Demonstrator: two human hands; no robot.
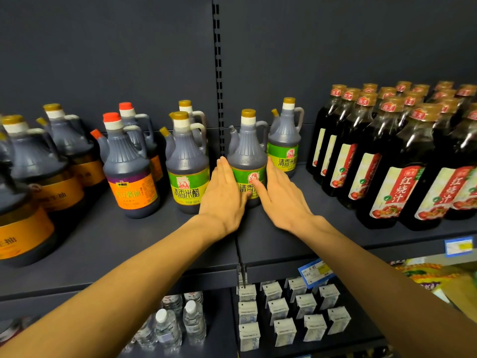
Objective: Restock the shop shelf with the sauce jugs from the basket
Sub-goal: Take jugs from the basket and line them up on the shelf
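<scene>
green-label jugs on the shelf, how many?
4. One between the left hand and right hand; one behind it to the right; one left of the hands; one behind that, mostly hidden. More may be hidden.

Green-labelled dark jug (247, 161) with gold cap; orange-labelled jug (130, 174) with red cap; dark grey shelf (154, 241)

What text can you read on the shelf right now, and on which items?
"清香米醋": green-label jug, left of the hands.
"清香": jug between left hand and right hand; rest covered.
"清香米": rear green jug; last character cut off.
"红烧汁": red-label bottles.
Orange-label jug: large characters too blurred.
Price tags, cartons: too small.
</scene>
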